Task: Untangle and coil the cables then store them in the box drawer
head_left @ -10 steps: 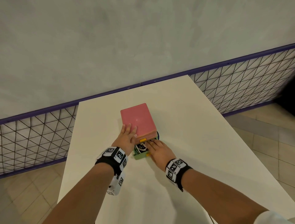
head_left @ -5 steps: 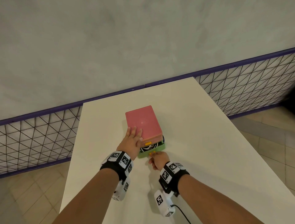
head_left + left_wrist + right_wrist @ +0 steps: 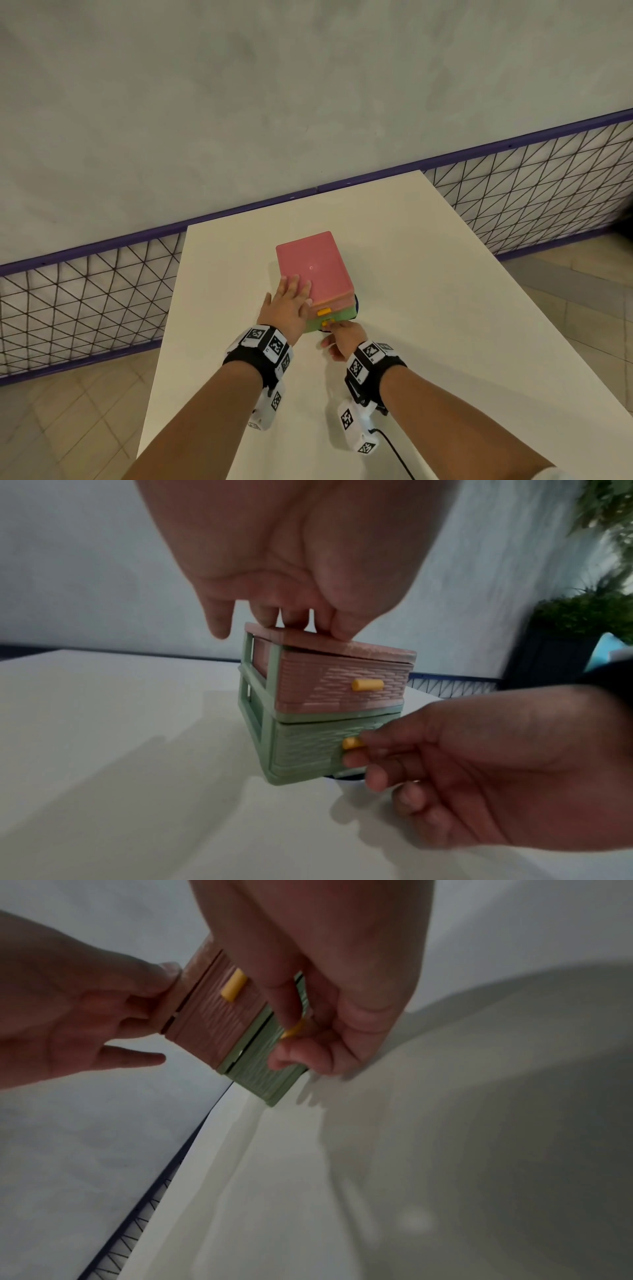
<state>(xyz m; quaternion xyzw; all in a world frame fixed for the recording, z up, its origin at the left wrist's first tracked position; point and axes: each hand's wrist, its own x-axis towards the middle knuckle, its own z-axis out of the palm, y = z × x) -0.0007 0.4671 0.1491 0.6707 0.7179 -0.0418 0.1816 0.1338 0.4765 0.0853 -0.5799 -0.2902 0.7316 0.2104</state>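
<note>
A small box with a pink top (image 3: 313,263) stands mid-table. It has a pink upper drawer (image 3: 342,693) and a green lower drawer (image 3: 308,753), each with a yellow handle. My left hand (image 3: 296,287) lies flat on the box's near left corner and presses on it with straight fingers. My right hand (image 3: 332,325) pinches the lower drawer's yellow handle (image 3: 351,743) between thumb and forefinger. The green drawer sits almost flush in its frame, so its inside is hidden. A bit of black cable (image 3: 356,303) peeks out at the box's right side.
The white table (image 3: 428,308) runs away from me, with its left edge close to the box. A purple rail with black mesh (image 3: 85,291) and a grey wall lie beyond. A dark planter (image 3: 561,642) stands off to the right. A thin black lead (image 3: 394,452) trails from my right wrist.
The green drawer, pulled out with cables showing a second ago, has slid in almost fully. My right hand moved from the drawer's contents to its handle. My left hand stayed on the top.
</note>
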